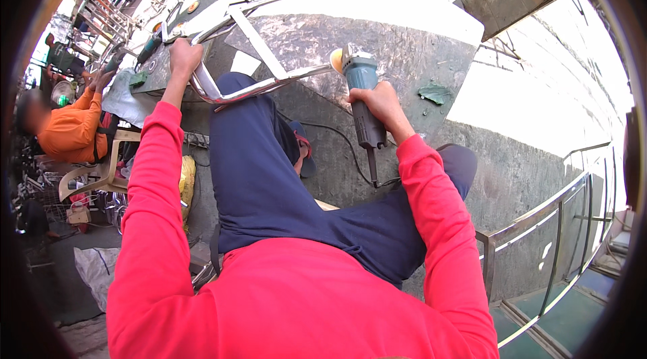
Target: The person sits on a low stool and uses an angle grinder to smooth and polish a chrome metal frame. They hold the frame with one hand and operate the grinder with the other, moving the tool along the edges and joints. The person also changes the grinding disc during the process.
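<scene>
A shiny bent metal tube frame point(265, 50) rests across my left thigh and reaches over the worktable. My left hand point(185, 57) is closed round its left end. In my right hand point(384, 104) is an angle grinder point(364, 74) with a teal head and a dark body, gripped around the middle. Its yellowish disc point(336, 60) is at the right end of the frame's long tube; whether it touches the metal I cannot tell. From the grinder's lower end a dark cord runs down and off to the left.
The worn grey table point(404, 56) holds a green lump point(435, 93) right of the grinder. Another angle grinder point(149, 48) lies left of my left hand. A person in an orange top point(75, 131) sits far left near a beige chair point(111, 162). A metal railing point(532, 215) curves at right.
</scene>
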